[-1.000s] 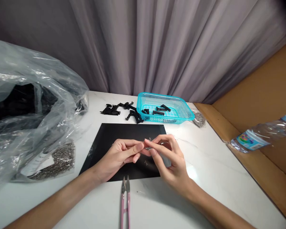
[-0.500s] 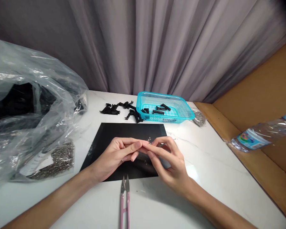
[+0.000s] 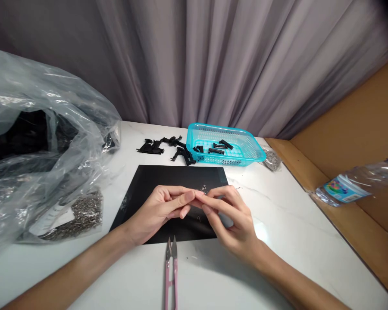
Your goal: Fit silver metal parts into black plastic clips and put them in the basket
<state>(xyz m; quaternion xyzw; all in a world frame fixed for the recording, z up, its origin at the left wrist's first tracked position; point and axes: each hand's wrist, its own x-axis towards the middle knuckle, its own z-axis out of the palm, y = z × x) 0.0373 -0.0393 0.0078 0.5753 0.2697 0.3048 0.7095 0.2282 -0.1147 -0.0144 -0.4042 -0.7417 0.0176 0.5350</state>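
My left hand [image 3: 163, 211] and my right hand [image 3: 233, 215] meet over a black mat [image 3: 168, 176], fingertips touching. The left thumb presses against its index finger in a pinch; whatever lies between is too small to make out. On the right, thumb and fingers are drawn together at the same spot, and anything in them is hidden. Small metal pieces [image 3: 203, 188] lie on the mat behind the fingers, and another tiny one [image 3: 199, 219] lies below them. Pink-handled thread snips [image 3: 171, 267] rest on the white table in front of the mat, blades pointing away from me.
A turquoise basket [image 3: 245, 148] holds several black plastic parts, with more black parts [image 3: 150, 147] heaped beside it. To the left are a large clear bag [image 3: 67, 99] and a bag of small metal pieces [image 3: 84, 215]. A plastic bottle [image 3: 349, 187] and cardboard [image 3: 352, 116] flank the right.
Both hands keep nearly the same pose, fingertips together. The whole view has shifted very slightly; nothing is visibly taken up or let go.
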